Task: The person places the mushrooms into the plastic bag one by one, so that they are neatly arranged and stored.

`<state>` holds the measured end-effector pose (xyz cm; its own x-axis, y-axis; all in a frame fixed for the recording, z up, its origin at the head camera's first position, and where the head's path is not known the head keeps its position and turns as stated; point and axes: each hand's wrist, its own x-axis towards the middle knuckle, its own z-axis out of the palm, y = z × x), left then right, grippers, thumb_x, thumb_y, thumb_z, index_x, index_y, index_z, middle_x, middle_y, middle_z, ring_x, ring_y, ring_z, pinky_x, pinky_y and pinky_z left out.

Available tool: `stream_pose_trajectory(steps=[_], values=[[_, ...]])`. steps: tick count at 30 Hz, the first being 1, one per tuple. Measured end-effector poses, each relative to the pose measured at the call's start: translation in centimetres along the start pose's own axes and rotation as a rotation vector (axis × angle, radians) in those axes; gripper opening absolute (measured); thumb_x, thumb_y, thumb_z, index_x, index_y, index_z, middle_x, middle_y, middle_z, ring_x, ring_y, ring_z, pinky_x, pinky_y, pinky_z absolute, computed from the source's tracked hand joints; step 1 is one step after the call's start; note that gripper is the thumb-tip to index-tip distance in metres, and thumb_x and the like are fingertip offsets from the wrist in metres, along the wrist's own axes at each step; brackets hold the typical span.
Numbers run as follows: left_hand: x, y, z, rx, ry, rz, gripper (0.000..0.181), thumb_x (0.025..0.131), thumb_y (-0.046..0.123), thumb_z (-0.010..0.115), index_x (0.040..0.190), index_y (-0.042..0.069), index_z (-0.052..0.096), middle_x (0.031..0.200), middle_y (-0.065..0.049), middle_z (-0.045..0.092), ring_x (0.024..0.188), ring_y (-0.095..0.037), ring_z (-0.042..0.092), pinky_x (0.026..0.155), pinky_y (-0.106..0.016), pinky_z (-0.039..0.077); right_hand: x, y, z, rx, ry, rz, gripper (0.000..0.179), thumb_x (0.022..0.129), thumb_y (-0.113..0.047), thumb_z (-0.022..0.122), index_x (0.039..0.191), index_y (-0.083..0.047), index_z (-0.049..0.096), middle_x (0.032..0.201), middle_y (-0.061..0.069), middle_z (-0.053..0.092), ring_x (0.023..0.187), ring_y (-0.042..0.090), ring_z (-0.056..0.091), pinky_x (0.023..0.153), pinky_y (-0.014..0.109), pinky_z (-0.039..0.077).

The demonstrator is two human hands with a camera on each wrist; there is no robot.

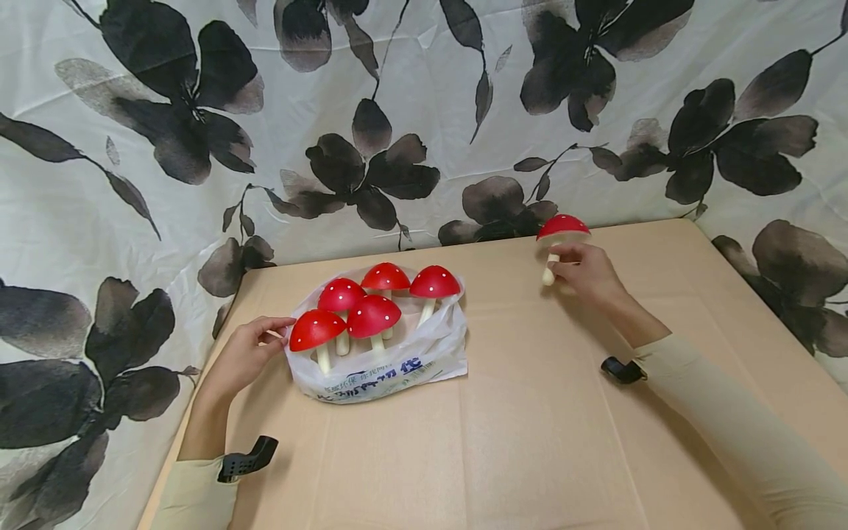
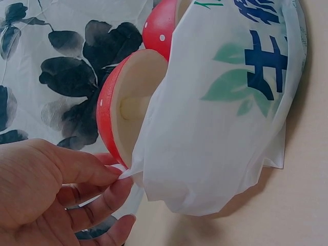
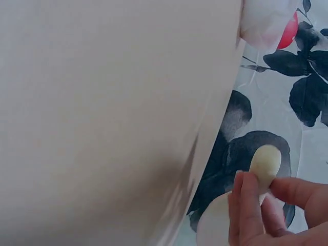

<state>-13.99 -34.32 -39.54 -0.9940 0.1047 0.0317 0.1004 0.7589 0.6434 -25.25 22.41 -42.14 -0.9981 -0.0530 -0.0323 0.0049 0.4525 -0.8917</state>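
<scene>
A white plastic bag (image 1: 424, 361) with blue print sits on the left of the table, its mouth spread around several red toy mushrooms (image 1: 374, 316) with white dots and pale stems. At the bag's left rim my left hand (image 1: 248, 357) pinches the plastic between thumb and fingers, plainly so in the left wrist view. Over the far right part of the table, my right hand (image 1: 586, 274) grips one more toy mushroom (image 1: 563, 227) by its stem, cap up. The right wrist view shows the stem's end (image 3: 266, 161) poking out between thumb and fingers.
The light brown table (image 1: 530, 442) runs back to a white cloth (image 1: 464, 147) with dark flower prints, hanging behind and at the sides. A black strap device (image 1: 248, 460) sits on the left wrist, another (image 1: 623, 369) on the right.
</scene>
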Motion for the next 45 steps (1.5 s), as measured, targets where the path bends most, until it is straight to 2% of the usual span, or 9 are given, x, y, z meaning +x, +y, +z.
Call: stream_pose_trajectory(steps=[3, 7, 16, 20, 29, 36, 40, 45], values=[[0.0, 0.0, 0.0, -0.003, 0.000, 0.001, 0.032, 0.095, -0.005, 0.061, 0.126, -0.005, 0.066, 0.109, -0.021, 0.065, 0.094, -0.030, 0.059, 0.069, -0.019, 0.053, 0.1, -0.4, 0.3, 0.096, -0.023, -0.028, 0.043, 0.098, -0.012, 0.066, 0.135, 0.006, 0.057, 0.124, 0.023, 0.060, 0.087, 0.007, 0.062, 0.078, 0.021, 0.058], [0.0, 0.0, 0.0, 0.001, -0.003, -0.002, 0.032, 0.095, -0.005, 0.061, 0.127, -0.005, 0.065, 0.109, -0.021, 0.065, 0.095, -0.030, 0.059, 0.070, -0.019, 0.053, 0.0, -1.0, 0.8, 0.192, -0.052, -0.052, 0.044, 0.097, -0.012, 0.068, 0.136, 0.006, 0.056, 0.126, 0.020, 0.059, 0.088, 0.007, 0.063, 0.080, 0.025, 0.058], [0.0, 0.2, -0.1, -0.002, -0.007, -0.008, 0.033, 0.095, -0.004, 0.061, 0.128, -0.005, 0.065, 0.111, -0.022, 0.065, 0.096, -0.032, 0.059, 0.069, -0.019, 0.053, 0.2, -2.3, 1.9, 0.196, -0.086, -0.140, 0.048, 0.096, -0.011, 0.068, 0.140, 0.001, 0.053, 0.134, 0.022, 0.056, 0.104, 0.016, 0.061, 0.079, 0.021, 0.057], [0.0, 0.2, -0.1, 0.005, -0.005, -0.009, 0.033, 0.095, -0.004, 0.061, 0.128, -0.005, 0.065, 0.111, -0.022, 0.065, 0.096, -0.031, 0.059, 0.070, -0.018, 0.053, 0.4, -3.0, 2.5, 0.258, -0.131, -0.161, 0.050, 0.096, -0.008, 0.067, 0.142, 0.001, 0.050, 0.135, 0.026, 0.055, 0.108, 0.017, 0.063, 0.080, 0.022, 0.057], [0.0, 0.3, -0.2, -0.001, -0.007, -0.007, 0.033, 0.096, -0.005, 0.060, 0.128, -0.005, 0.064, 0.112, -0.023, 0.065, 0.095, -0.032, 0.059, 0.070, -0.019, 0.053, 0.7, -4.7, 4.1, 0.363, -0.251, -0.239, 0.050, 0.095, 0.002, 0.065, 0.141, 0.007, 0.047, 0.138, 0.026, 0.051, 0.095, 0.011, 0.069, 0.084, 0.027, 0.058], [0.1, 0.4, -0.2, -0.002, -0.005, -0.005, 0.033, 0.095, -0.006, 0.059, 0.128, -0.006, 0.064, 0.112, -0.023, 0.065, 0.095, -0.032, 0.059, 0.070, -0.019, 0.053, 0.7, -6.2, 5.5, 0.378, -0.303, -0.261, 0.046, 0.095, 0.002, 0.065, 0.138, 0.007, 0.050, 0.136, 0.026, 0.053, 0.094, 0.014, 0.070, 0.086, 0.033, 0.059], [0.1, 0.5, -0.2, -0.007, -0.007, -0.005, 0.033, 0.096, -0.006, 0.059, 0.128, -0.006, 0.064, 0.112, -0.024, 0.065, 0.095, -0.033, 0.060, 0.070, -0.019, 0.053, 0.7, -6.9, 6.3, 0.367, -0.301, -0.278, 0.046, 0.094, -0.002, 0.068, 0.137, 0.004, 0.053, 0.130, 0.024, 0.057, 0.096, 0.018, 0.070, 0.087, 0.030, 0.058], [0.1, 0.5, -0.2, -0.012, -0.011, -0.012, 0.033, 0.096, -0.005, 0.060, 0.128, -0.006, 0.064, 0.112, -0.023, 0.064, 0.095, -0.032, 0.059, 0.070, -0.019, 0.053, 0.7, -7.5, 7.5, 0.316, -0.297, -0.305, 0.046, 0.094, -0.006, 0.070, 0.137, 0.000, 0.056, 0.129, 0.019, 0.059, 0.108, 0.025, 0.063, 0.087, 0.023, 0.055]])
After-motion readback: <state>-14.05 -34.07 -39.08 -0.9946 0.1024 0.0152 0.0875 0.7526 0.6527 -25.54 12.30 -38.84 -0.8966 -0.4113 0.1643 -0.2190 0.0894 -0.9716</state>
